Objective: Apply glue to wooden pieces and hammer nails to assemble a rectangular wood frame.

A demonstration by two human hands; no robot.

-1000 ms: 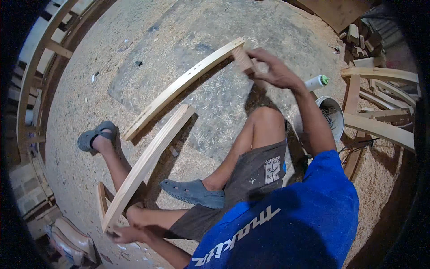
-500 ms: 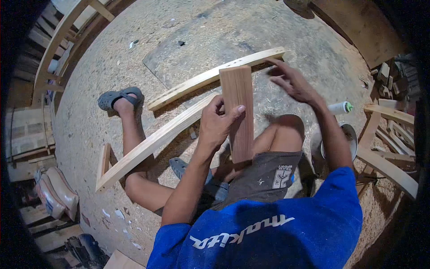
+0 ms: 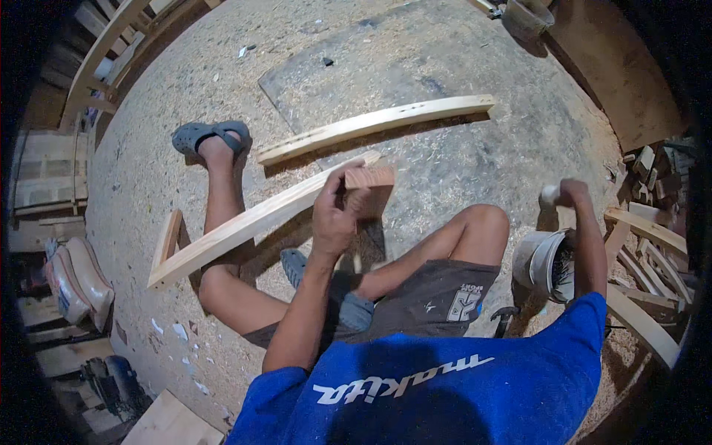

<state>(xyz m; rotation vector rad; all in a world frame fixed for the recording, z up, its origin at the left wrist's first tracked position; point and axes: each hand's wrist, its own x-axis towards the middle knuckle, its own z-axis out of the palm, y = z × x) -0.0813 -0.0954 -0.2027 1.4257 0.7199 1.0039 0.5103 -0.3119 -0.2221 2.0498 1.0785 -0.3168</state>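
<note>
Sawdust-strewn floor (image 3: 460,170), curved slats (image 3: 371,124), left hand (image 3: 335,211) gripping wood block (image 3: 369,176)

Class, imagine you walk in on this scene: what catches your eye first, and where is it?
At the centre, the left hand holds a small wooden block upright above a long curved wooden slat resting across the person's legs. Far right, the right hand grips a small white object beside a metal bucket on the sawdust floor.

head: worn fisheye, looks steeply down from above the seated person | near: blue shirt (image 3: 475,386) fills lower frame | far: sawdust floor (image 3: 460,52) upper frame, edges bend
</note>
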